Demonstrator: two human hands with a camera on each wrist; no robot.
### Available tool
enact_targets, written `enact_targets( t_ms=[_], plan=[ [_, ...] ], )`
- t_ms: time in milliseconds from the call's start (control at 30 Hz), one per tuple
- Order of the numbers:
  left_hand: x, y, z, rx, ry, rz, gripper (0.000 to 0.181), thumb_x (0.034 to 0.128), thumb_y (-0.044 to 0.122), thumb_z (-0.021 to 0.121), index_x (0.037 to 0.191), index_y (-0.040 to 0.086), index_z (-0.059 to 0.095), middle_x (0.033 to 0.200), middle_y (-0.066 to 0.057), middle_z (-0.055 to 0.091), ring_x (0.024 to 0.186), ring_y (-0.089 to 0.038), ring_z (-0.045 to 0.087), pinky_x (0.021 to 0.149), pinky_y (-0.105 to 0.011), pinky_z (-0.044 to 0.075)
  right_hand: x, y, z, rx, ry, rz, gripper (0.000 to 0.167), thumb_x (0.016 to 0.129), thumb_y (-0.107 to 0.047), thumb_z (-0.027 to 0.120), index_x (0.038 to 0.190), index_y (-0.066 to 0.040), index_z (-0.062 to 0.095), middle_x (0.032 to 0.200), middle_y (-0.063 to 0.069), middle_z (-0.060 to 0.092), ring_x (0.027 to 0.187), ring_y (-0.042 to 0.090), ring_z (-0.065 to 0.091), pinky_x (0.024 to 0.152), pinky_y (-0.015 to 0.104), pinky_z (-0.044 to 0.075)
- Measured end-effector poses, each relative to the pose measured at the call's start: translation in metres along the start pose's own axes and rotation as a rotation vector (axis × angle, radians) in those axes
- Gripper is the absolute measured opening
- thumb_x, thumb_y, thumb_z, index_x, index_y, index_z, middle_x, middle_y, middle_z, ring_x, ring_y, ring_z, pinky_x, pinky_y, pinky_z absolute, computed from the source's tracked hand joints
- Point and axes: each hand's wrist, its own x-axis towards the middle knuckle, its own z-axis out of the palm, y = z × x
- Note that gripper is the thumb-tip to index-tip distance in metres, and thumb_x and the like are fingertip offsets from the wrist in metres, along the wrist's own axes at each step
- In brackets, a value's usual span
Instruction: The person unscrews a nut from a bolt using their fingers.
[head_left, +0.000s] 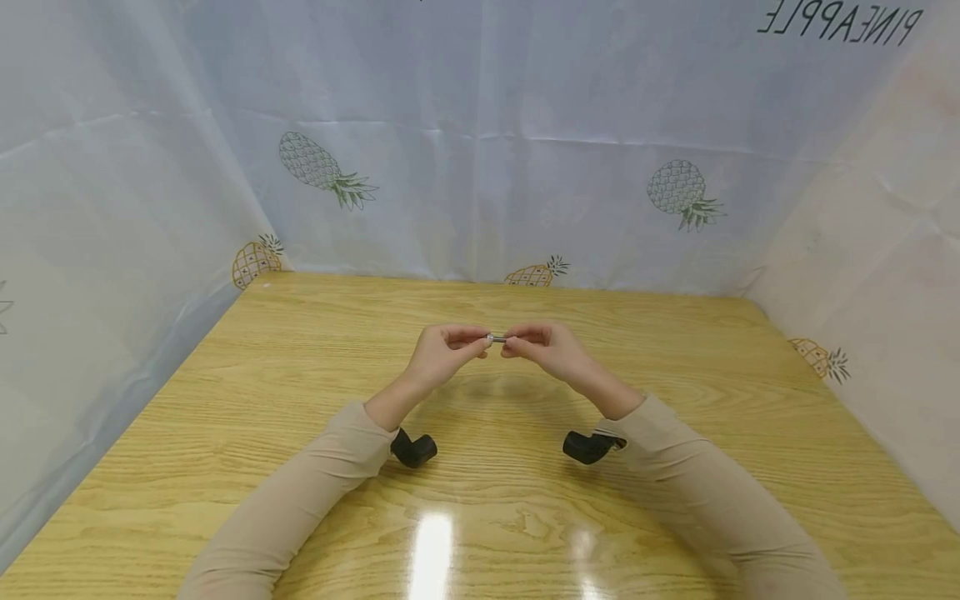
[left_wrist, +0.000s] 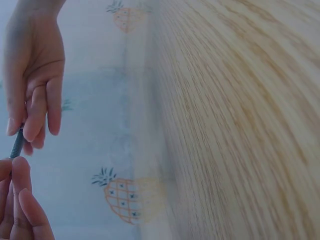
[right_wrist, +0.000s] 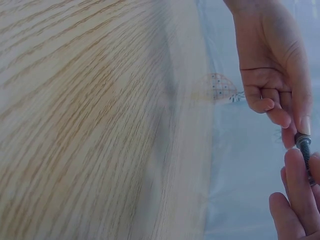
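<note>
A small threaded metal bolt [head_left: 498, 339] is held level above the table, between the two hands. My left hand [head_left: 444, 354] pinches one end of it with thumb and fingertips. The other end is pinched by my right hand [head_left: 551, 352]. In the left wrist view the grey threaded shank [left_wrist: 17, 144] shows between both sets of fingertips. A wider collar [right_wrist: 302, 138] sits at the left hand's end in the right wrist view; whether it is the bolt's head or a nut I cannot tell. Fingers hide parts of both ends.
Beneath the hands lies a wood-grain table [head_left: 495, 483]. A pale curtain [head_left: 465, 200] printed with pineapples stands behind it and along both sides. Black wrist-worn devices [head_left: 414, 450] jut inward under each sleeve, low over the table.
</note>
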Motion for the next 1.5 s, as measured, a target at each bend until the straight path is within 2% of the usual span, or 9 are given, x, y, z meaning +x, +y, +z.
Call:
enact_targets(
  t_ms=[200, 333, 500, 667, 800, 967, 1100, 1333, 1500],
  plan=[
    [0.0001, 0.0006, -0.0003, -0.002, -0.003, 0.004, 0.026, 0.0876, 0.02, 0.066, 0.11, 0.007, 0.069, 0.104, -0.014, 0.071, 0.083, -0.011, 0.069, 0.088, -0.034, 0.054, 0.0022, 0.002, 0.0008, -0.004, 0.053, 0.011, 0.037, 0.088, -0.021, 0.065, 0.121, -0.006, 0.058, 0.116, 0.015, 0.062, 0.112, 0.03, 0.061, 0.099, 0.049, 0.045],
    [-0.0002, 0.0012, -0.0009, 0.0, -0.003, -0.002, 0.026, 0.0878, 0.021, 0.066, 0.11, 0.008, 0.069, 0.104, -0.013, 0.071, 0.083, -0.012, 0.069, 0.089, -0.035, 0.053, 0.0019, 0.0019, -0.0008, 0.01, 0.018, 0.005, 0.041, 0.092, -0.026, 0.059, 0.127, -0.005, 0.054, 0.119, 0.019, 0.063, 0.111, 0.027, 0.062, 0.101, 0.047, 0.045],
    [0.0003, 0.0004, -0.0011, -0.007, -0.003, 0.004, 0.025, 0.0881, 0.02, 0.065, 0.11, 0.008, 0.069, 0.105, -0.013, 0.071, 0.085, -0.013, 0.069, 0.09, -0.035, 0.053, 0.0022, -0.0003, -0.0008, 0.048, -0.016, 0.031, 0.037, 0.098, -0.026, 0.05, 0.122, 0.001, 0.056, 0.117, 0.021, 0.064, 0.108, 0.024, 0.065, 0.103, 0.043, 0.043],
    [0.0015, -0.0012, -0.0008, -0.006, 0.001, 0.009, 0.026, 0.0875, 0.02, 0.066, 0.11, 0.007, 0.069, 0.104, -0.014, 0.071, 0.083, -0.011, 0.069, 0.088, -0.033, 0.054, 0.0025, 0.0011, -0.0002, 0.028, 0.011, 0.007, 0.032, 0.093, -0.02, 0.059, 0.119, -0.002, 0.058, 0.115, 0.018, 0.064, 0.11, 0.028, 0.063, 0.102, 0.047, 0.043],
    [0.0018, -0.0013, -0.0008, -0.011, 0.001, 0.008, 0.026, 0.0872, 0.019, 0.066, 0.11, 0.006, 0.069, 0.103, -0.016, 0.071, 0.081, -0.011, 0.069, 0.088, -0.034, 0.054, 0.0012, 0.0009, -0.001, -0.018, 0.006, -0.012, 0.038, 0.089, -0.022, 0.065, 0.123, -0.006, 0.056, 0.118, 0.016, 0.062, 0.111, 0.03, 0.061, 0.098, 0.045, 0.047],
    [0.001, -0.0006, -0.0014, -0.004, -0.004, 0.007, 0.026, 0.0878, 0.02, 0.066, 0.11, 0.007, 0.069, 0.105, -0.018, 0.07, 0.083, -0.012, 0.069, 0.089, -0.035, 0.053, -0.0001, -0.0006, -0.0009, -0.012, -0.057, 0.004, 0.044, 0.096, -0.03, 0.053, 0.131, -0.004, 0.05, 0.121, 0.021, 0.061, 0.109, 0.026, 0.063, 0.098, 0.04, 0.048],
    [-0.0003, 0.0002, -0.0016, 0.0, -0.005, 0.013, 0.026, 0.0882, 0.021, 0.065, 0.11, 0.007, 0.069, 0.105, -0.018, 0.07, 0.083, -0.012, 0.069, 0.089, -0.035, 0.053, 0.0015, -0.0005, 0.0, 0.013, -0.052, 0.016, 0.042, 0.099, -0.03, 0.045, 0.127, 0.002, 0.052, 0.118, 0.022, 0.063, 0.105, 0.024, 0.066, 0.098, 0.038, 0.048],
    [0.0001, -0.0008, -0.0019, -0.001, -0.007, 0.017, 0.026, 0.0883, 0.02, 0.065, 0.111, 0.007, 0.069, 0.105, -0.017, 0.07, 0.083, -0.012, 0.069, 0.089, -0.035, 0.053, 0.0025, 0.0003, 0.0013, 0.034, 0.012, -0.002, 0.03, 0.093, -0.017, 0.057, 0.119, -0.001, 0.057, 0.117, 0.02, 0.062, 0.112, 0.028, 0.062, 0.102, 0.045, 0.045],
    [0.0, -0.0008, -0.002, -0.001, -0.007, 0.016, 0.026, 0.0881, 0.02, 0.065, 0.111, 0.007, 0.069, 0.104, -0.015, 0.071, 0.084, -0.012, 0.069, 0.089, -0.035, 0.053, 0.0013, 0.0, 0.0013, 0.004, 0.043, 0.008, 0.037, 0.088, -0.023, 0.066, 0.12, -0.008, 0.057, 0.123, 0.015, 0.057, 0.115, 0.03, 0.059, 0.1, 0.049, 0.045]
  ],
)
